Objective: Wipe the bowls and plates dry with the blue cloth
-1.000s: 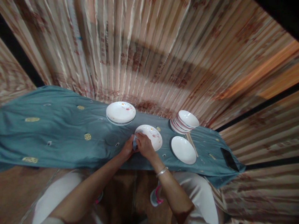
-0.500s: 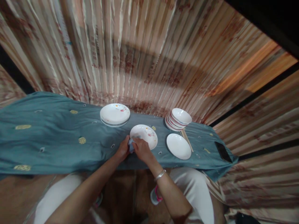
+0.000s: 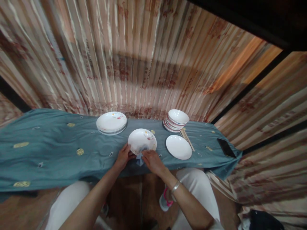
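Observation:
A white plate with a floral pattern (image 3: 141, 139) sits on the cloth-covered table in front of me. My left hand (image 3: 124, 156) grips its lower left edge, the thumb near the rim. A light blue cloth (image 3: 139, 159) is pinched in my right hand (image 3: 153, 160) at the plate's near rim, part of it hanging over the edge. The fingertips of that hand are partly hidden by the cloth.
A stack of floral plates (image 3: 111, 123) stands to the left. To the right are a white plate (image 3: 178, 147), stacked bowls (image 3: 177, 117), chopsticks (image 3: 188, 140) and a phone (image 3: 226, 148). A teal tablecloth (image 3: 57, 153) covers the table; a curtain (image 3: 134, 64) hangs behind.
My hands have moved apart: the left is now at the plate's left edge, while the right holds the cloth at the near rim. The camera view has shifted a little.

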`<state>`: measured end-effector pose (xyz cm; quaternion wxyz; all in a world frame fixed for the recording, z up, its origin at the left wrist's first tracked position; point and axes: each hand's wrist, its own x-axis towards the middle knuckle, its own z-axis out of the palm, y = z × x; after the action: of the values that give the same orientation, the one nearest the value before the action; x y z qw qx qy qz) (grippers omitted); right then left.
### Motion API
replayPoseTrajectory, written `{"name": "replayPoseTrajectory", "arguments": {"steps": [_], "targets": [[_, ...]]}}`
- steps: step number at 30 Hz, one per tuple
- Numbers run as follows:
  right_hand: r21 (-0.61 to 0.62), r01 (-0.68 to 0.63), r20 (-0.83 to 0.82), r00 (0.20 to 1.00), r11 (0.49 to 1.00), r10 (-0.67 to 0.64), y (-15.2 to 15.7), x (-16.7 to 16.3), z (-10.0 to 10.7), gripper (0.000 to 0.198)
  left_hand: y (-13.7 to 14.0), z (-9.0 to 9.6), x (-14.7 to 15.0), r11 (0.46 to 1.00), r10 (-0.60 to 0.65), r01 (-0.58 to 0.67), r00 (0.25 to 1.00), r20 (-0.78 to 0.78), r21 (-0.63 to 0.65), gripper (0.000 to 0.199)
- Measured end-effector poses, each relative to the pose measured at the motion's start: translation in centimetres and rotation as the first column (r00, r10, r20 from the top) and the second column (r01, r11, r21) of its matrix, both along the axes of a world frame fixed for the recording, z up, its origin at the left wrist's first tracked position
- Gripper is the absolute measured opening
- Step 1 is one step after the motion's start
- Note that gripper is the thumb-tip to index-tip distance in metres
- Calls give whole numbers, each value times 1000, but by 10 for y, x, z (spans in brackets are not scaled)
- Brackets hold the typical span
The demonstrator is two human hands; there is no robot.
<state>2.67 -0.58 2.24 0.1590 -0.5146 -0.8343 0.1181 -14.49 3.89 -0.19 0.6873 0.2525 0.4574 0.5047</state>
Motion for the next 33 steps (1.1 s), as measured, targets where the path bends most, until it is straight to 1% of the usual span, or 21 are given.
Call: {"name": "replayPoseTrajectory", "arguments": {"steps": [4,7,10,12,16,18,19,20,21,22,23,24,25,26,28,29,31,33], "targets": [[33,-28,20,999,999,27,2,20,-8,20,0,-3,4,998,52,-51,996,-66,20,42],[51,-53,44,998,997,51,8,35,-11,17,2,-7,4,993,116,-114,984,-133,20,37],[77,-92,49,995,993,88,14,47,-11,16,4,-9,1,986,159,-147,962,-223,73,29],[100,-105,23,994,989,103,18,52,-10,16,6,-9,-4,988,141,-112,941,-307,109,25],[124,-93,-68,992,988,102,24,55,-12,15,5,-10,-15,989,55,19,871,-488,146,23],[115,-78,-101,991,990,89,26,54,-13,14,2,-13,-22,982,52,60,821,-569,177,31],[105,-71,-111,990,992,82,27,54,-13,14,1,-16,-26,975,88,58,788,-610,215,38],[94,-63,-121,990,994,74,28,53,-13,14,-1,-18,-28,964,133,62,734,-666,260,46],[82,-53,-132,989,995,64,29,53,-13,14,-3,-20,-30,944,195,77,658,-728,322,51],[69,-41,-143,988,997,51,30,53,-12,14,-5,-22,-31,909,264,121,571,-777,398,55],[57,-28,-155,987,998,37,31,53,-11,14,-7,-23,-31,866,329,184,492,-806,466,58],[46,-15,-167,986,999,22,32,54,-10,14,-9,-23,-29,815,383,259,429,-818,518,58],[36,-2,-179,984,999,9,34,55,-9,14,-10,-23,-26,764,419,338,387,-821,550,56],[26,11,-192,981,1000,-6,35,55,-8,15,-11,-21,-23,713,439,415,366,-821,566,52],[4,41,-228,973,999,-39,37,58,-6,16,-12,-15,-14,611,439,553,360,-824,567,41],[-9,56,-256,965,998,-56,39,59,-5,17,-12,-12,-9,582,431,592,357,-829,557,38],[-38,75,-332,939,996,-83,42,62,-4,19,-12,-7,-2,566,377,644,353,-856,515,34],[-79,89,-437,892,993,-115,45,67,-6,22,-11,-6,2,573,288,682,353,-890,455,32]]}}
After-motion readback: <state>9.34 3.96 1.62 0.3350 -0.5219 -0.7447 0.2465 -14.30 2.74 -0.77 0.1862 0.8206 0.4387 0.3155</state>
